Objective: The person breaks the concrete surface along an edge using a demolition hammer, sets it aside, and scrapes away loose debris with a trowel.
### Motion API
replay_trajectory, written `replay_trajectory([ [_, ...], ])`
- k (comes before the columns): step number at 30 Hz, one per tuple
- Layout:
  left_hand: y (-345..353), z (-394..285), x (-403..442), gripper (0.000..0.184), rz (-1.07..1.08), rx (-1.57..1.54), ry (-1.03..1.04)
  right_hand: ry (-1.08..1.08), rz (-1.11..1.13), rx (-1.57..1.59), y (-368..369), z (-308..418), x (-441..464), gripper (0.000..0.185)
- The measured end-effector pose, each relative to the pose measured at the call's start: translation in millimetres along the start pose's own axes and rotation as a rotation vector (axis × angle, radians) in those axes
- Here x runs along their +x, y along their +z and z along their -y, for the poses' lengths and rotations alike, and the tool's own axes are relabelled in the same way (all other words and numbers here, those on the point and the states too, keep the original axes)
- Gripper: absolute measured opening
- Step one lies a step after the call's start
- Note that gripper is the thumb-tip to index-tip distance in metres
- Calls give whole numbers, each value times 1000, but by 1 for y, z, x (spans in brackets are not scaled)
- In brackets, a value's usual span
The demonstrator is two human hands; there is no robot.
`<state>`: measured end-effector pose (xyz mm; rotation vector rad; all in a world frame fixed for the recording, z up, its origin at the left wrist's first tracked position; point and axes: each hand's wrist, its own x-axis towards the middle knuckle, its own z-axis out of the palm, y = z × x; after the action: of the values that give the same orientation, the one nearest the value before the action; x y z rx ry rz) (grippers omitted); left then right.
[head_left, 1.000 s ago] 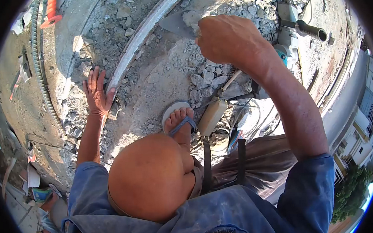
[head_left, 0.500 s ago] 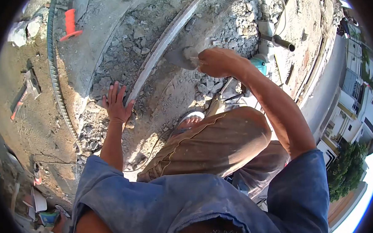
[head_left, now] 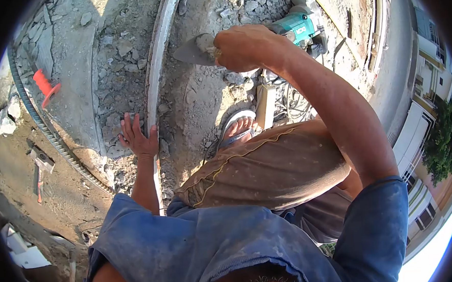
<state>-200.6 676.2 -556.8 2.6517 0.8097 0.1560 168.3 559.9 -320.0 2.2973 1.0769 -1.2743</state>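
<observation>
My left hand lies with fingers spread on the broken rubble, its thumb against a long, pale, narrow strip that runs up through the view. In my right hand is a trowel, gripped by its handle, which my fingers mostly hide. The flat, pointed blade faces left towards the strip, above dusty grey ground; whether it touches the ground I cannot tell. Just right of that hand rests a teal power tool.
A hammer and an orange-red side handle lie on the left. Between them and my left hand curves a ribbed bar. My sandalled foot stands beside a wooden block. Loose rubble borders the strip.
The view has turned and shifted, so the strip stands more upright. My right hand with the trowel appears farther left and higher. My left hand still rests by the strip.
</observation>
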Motion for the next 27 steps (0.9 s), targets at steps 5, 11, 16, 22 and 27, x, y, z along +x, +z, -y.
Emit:
replay_trajectory([
  [5,1,-2,-1,68,-7,-2,5,-48,75,5,-5,8,25,33],
  [11,0,0,-1,67,-14,1,-13,-90,108,-133,-18,26,13,29],
  [16,-3,-4,3,67,-36,15,1,-176,-27,-60,1,23,47,25],
  [22,-5,-4,-9,66,1,-25,-23,42,114,53,-1,12,65,28],
  [27,-2,-5,2,66,-14,-38,-31,-197,97,86,9,6,57,28],
])
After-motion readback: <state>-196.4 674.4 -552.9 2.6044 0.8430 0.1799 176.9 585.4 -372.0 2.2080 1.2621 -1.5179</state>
